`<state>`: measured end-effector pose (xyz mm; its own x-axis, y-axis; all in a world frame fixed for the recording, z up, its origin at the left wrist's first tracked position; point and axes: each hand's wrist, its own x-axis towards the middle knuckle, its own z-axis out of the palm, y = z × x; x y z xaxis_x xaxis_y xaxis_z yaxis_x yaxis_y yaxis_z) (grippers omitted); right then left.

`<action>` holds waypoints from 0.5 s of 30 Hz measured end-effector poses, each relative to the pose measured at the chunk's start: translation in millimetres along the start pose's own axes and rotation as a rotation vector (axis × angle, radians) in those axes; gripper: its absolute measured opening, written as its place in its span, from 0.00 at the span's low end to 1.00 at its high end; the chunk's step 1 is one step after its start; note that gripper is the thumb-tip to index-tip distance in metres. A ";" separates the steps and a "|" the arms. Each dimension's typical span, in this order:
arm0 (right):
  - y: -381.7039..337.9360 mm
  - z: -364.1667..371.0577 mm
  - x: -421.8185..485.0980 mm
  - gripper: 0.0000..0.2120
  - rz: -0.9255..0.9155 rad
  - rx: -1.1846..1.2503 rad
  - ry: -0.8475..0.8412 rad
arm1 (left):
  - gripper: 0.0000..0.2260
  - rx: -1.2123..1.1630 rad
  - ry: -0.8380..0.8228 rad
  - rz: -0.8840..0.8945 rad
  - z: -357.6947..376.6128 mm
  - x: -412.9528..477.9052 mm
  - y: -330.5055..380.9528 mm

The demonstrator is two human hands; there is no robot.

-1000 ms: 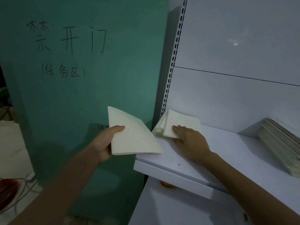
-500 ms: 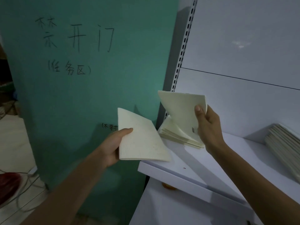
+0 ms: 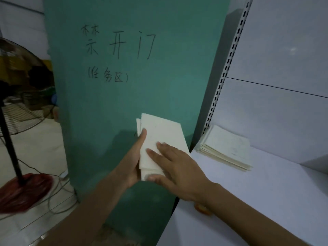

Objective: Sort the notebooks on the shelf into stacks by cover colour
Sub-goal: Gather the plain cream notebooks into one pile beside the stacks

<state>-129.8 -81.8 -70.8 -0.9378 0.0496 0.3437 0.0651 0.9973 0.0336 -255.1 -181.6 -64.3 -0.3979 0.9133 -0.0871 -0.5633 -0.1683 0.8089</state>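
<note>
Head view: the left hand (image 3: 134, 162) is gripping two thin cream paper-covered notebooks (image 3: 163, 134) just beside the white metal shelf (image 3: 266, 192), while the right hand (image 3: 177, 167) is pressing flat fingers on top. Light and floppy, they are probably best gripped along an edge.

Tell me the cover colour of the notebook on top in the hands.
The top notebook is plain cream, seen in the head view.
</note>
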 end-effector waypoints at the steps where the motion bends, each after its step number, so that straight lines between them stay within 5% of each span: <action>1: -0.6 2.7 0.8 0.34 -0.017 0.017 0.004 | 0.22 0.008 0.019 0.006 -2.3 -3.1 -1.5; 4: -1.1 -1.0 4.6 0.32 -0.017 0.257 0.061 | 0.15 0.109 0.087 0.074 -8.5 -7.4 -2.9; 6: 1.8 -6.8 5.3 0.28 0.082 0.491 0.173 | 0.15 0.141 0.136 0.111 -6.9 -8.9 -0.1; 10: 21.1 -19.1 -2.6 0.26 0.394 0.575 0.440 | 0.15 0.128 0.129 0.156 6.5 -12.9 8.8; 13: 35.5 -40.2 -17.5 0.34 0.669 0.921 0.345 | 0.20 0.144 0.037 0.183 26.9 -14.0 11.9; 15: 43.6 -54.6 -33.3 0.28 0.745 1.164 0.307 | 0.23 0.154 -0.011 0.167 46.8 -12.2 9.4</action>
<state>-77.0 -42.9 -29.6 -0.6889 0.7131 0.1303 0.0484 0.2246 -0.9733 -221.6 -176.9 -28.3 -0.4678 0.8817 0.0611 -0.3731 -0.2596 0.8907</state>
